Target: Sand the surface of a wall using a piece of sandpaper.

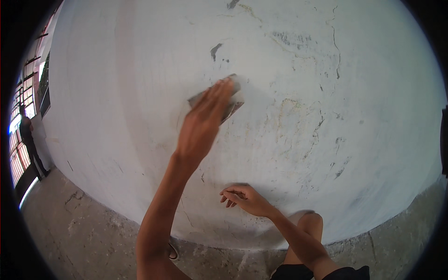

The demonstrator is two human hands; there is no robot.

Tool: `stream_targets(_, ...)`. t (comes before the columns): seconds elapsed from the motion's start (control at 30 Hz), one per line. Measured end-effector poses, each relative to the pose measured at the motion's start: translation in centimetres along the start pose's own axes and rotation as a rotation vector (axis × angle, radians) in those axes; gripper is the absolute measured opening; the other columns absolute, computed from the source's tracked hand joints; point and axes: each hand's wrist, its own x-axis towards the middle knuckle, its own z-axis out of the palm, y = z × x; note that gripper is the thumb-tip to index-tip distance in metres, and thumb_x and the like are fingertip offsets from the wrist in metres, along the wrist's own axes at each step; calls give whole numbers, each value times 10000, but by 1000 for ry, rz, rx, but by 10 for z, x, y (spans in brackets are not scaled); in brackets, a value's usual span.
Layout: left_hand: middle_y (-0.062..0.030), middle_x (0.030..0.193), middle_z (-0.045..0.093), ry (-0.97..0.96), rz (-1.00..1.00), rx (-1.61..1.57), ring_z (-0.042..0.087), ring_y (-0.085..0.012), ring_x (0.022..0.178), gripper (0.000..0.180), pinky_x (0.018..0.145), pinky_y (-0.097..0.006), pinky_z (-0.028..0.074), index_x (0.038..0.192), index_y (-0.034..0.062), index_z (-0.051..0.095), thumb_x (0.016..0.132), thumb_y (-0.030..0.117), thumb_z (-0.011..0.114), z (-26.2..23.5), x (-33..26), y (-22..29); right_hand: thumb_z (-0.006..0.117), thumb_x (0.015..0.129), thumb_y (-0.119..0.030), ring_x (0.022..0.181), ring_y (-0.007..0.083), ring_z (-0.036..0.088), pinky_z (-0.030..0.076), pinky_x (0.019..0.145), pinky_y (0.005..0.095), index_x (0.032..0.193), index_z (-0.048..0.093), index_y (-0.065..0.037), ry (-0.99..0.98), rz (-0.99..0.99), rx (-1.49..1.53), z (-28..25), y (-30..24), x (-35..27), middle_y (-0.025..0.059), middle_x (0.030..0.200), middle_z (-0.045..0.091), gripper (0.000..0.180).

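Observation:
My left hand (203, 122) is stretched up and lies with extended fingers over a greyish folded sheet of sandpaper (237, 99), pressing it against the white wall (163, 56). The sheet's corners stick out on both sides of the fingers, which are slightly blurred; the thumb is hidden. Lower down and to the right, my right hand (246, 199) hangs close to the wall, its fingers loosely bent and apart. Nothing shows in it. Dark chips, thin cracks and yellowish stains mark the wall around and to the right of the sandpaper.
A concrete floor (102, 228) meets the wall along its bottom. My bent knee (311, 224) is near the wall beside my right forearm. At the far left, a person in dark clothes (29, 135) stands by a barred opening (18, 158).

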Motion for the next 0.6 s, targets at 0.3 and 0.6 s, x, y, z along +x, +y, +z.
stream_targets(0.3,-190,1552,438,-180,121,253,412,-323,1448,502,1208,-467,322,1454,-59,453,998,123,559,49,-35,36,523,1076,-307,917,169,677,569,834,321,1202,625,41,-9,-57,-14,-5,2,-6,116,1067,690,383)
stream_targets(0.6,-186,1614,337,-4,10,215,328,-323,1496,621,1225,-471,286,1513,-31,383,991,205,623,49,42,28,523,1074,-293,927,185,684,571,832,326,1225,617,44,-36,-37,-55,-1,2,-6,126,1088,691,381)
